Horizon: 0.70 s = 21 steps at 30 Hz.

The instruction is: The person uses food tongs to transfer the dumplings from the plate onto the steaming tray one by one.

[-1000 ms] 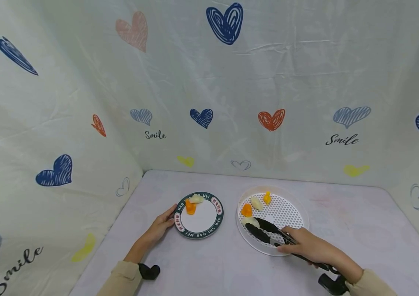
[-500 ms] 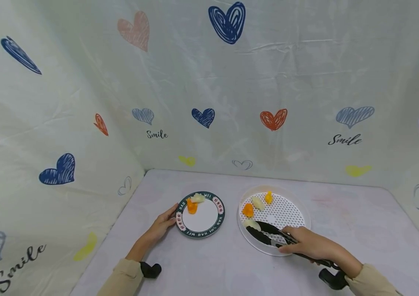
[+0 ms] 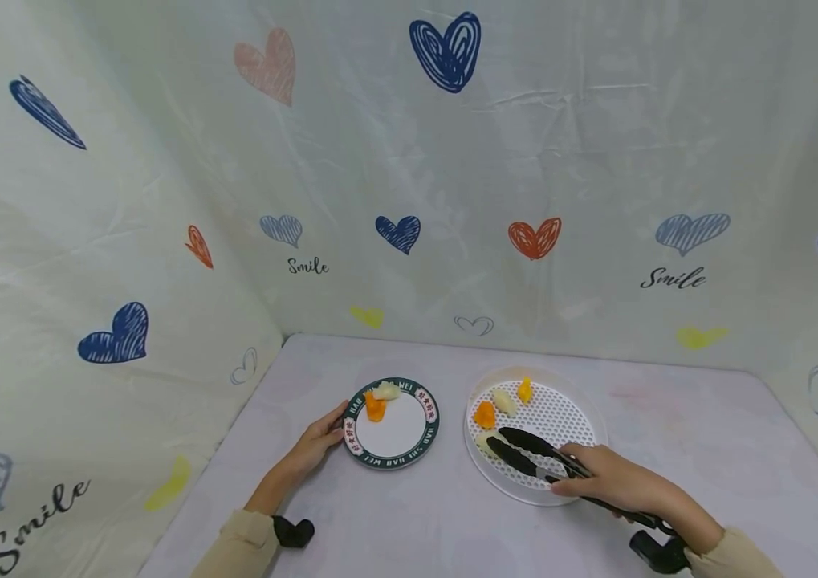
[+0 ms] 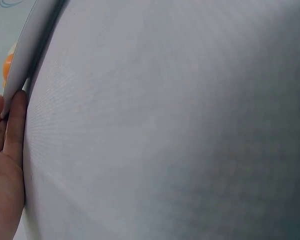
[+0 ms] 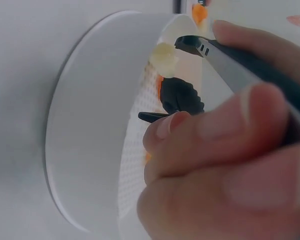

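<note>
Nearest, the right hand (image 3: 611,484) grips black tongs (image 3: 535,456), their tips spread around a pale dumpling (image 3: 484,441) at the near-left of the white perforated tray (image 3: 582,490). Squeezing gently would likely keep the soft piece intact. To the left, the left hand (image 3: 315,440) pinches the rim of the green-rimmed plate (image 3: 394,460), steadying it. Farther back on the tray lie an orange piece (image 3: 484,414), another pale one and a yellow one.

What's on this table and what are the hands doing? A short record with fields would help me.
left hand: holds the rim of the green-rimmed plate
plate contents: one orange piece, one pale piece
right hand: grips black tongs, tips apart
tongs' tips: by a pale piece in the perforated white tray
other tray pieces: orange, pale, yellow
</note>
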Tool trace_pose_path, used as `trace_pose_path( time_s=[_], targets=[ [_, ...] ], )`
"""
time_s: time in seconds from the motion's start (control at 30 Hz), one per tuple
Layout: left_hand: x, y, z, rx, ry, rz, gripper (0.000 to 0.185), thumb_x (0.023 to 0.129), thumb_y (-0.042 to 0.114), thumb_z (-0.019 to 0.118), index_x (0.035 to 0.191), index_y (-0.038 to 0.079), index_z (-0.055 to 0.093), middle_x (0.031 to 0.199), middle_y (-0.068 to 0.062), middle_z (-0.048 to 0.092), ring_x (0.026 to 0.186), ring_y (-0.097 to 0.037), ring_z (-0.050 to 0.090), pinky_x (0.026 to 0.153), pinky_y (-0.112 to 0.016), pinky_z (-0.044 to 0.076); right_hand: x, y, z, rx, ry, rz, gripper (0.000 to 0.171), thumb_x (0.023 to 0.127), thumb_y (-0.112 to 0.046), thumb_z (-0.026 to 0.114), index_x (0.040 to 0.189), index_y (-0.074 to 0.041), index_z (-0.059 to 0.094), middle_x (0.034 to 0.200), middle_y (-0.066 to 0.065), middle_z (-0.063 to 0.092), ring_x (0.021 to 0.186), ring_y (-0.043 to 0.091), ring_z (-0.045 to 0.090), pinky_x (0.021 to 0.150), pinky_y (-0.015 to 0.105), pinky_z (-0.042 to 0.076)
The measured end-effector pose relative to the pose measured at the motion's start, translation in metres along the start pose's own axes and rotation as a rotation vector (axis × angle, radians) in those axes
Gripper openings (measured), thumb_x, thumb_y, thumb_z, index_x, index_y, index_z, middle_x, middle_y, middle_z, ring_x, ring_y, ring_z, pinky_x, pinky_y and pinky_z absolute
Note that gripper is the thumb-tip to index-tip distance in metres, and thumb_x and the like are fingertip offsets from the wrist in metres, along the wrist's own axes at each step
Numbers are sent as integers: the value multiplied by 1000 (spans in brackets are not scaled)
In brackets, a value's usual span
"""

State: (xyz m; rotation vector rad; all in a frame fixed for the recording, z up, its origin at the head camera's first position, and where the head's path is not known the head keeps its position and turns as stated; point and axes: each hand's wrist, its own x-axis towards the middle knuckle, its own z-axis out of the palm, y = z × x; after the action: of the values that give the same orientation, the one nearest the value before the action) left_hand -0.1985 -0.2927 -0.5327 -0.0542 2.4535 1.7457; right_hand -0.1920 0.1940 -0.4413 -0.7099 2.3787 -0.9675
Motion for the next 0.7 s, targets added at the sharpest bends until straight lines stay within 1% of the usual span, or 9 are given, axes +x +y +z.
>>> trace_pose_path(
  time_s=[0.03, 0.1, 0.2, 0.23, 0.27, 0.33, 0.4, 0.6, 0.7],
  targets=[
    [0, -1, 0, -1, -1, 3, 54, 101, -4, 43, 154, -3, 28, 161, -19, 22, 148, -38, 19, 115, -48, 24, 0, 0, -1, -1, 5, -1, 73, 94, -35, 68, 135, 20, 42, 123, 33, 57, 66, 27, 63, 60, 45, 56],
    [0, -1, 0, -12, -3, 2, 54, 102, -5, 42, 154, -3, 27, 161, -19, 22, 149, -36, 19, 115, -46, 24, -1, -1, -1, 37, 10, 6, 74, 95, -33, 68, 136, 21, 40, 117, 31, 60, 47, 23, 56, 46, 41, 53],
    [1, -2, 0, -11, -1, 6, 54, 102, -4, 42, 154, -3, 27, 161, -18, 22, 149, -36, 19, 115, -46, 25, -2, -5, -3, 63, 20, 3, 75, 96, -32, 67, 137, 23, 37, 100, 23, 66, 43, 15, 51, 40, 33, 49],
    [1, -2, 1, -7, 2, 5, 55, 102, -4, 42, 154, -2, 28, 162, -18, 22, 149, -35, 19, 116, -46, 25, -2, -6, -3, 83, 19, 8, 76, 96, -32, 67, 138, 23, 35, 94, 19, 67, 37, 11, 43, 34, 30, 45],
    [1, -1, 1, -5, 3, 1, 55, 102, -4, 42, 154, -1, 28, 162, -17, 22, 149, -35, 19, 116, -46, 25, -1, -7, -3, 87, 22, 10, 77, 96, -32, 67, 138, 23, 34, 88, 16, 67, 37, 10, 42, 33, 29, 44],
    [0, -2, 0, 8, 2, 4, 55, 102, -3, 43, 155, -1, 28, 162, -18, 22, 149, -35, 19, 116, -47, 25, -1, -9, -4, 96, 31, 12, 78, 96, -33, 67, 139, 22, 33, 84, 12, 66, 37, 9, 41, 32, 27, 42],
    [-1, -3, 0, 12, 4, 1, 55, 102, -2, 43, 155, 0, 29, 162, -17, 23, 149, -35, 19, 116, -46, 25, 1, -11, -3, 98, 41, 12, 77, 96, -33, 67, 140, 21, 34, 85, 11, 65, 37, 10, 42, 32, 29, 43],
    [0, -3, 0, 15, 1, 0, 55, 102, -3, 43, 155, 0, 28, 162, -17, 23, 149, -35, 19, 115, -45, 25, 10, -20, -1, 111, 73, 4, 78, 95, -35, 67, 141, 19, 34, 65, 6, 55, 38, 10, 43, 31, 27, 42],
    [1, -2, 0, 14, 4, -4, 55, 101, -3, 44, 155, -1, 28, 162, -17, 23, 149, -35, 19, 115, -46, 25, 19, -28, 1, 132, 92, -2, 75, 95, -34, 67, 141, 18, 36, 74, 8, 60, 39, 10, 44, 32, 27, 42]
  ],
)
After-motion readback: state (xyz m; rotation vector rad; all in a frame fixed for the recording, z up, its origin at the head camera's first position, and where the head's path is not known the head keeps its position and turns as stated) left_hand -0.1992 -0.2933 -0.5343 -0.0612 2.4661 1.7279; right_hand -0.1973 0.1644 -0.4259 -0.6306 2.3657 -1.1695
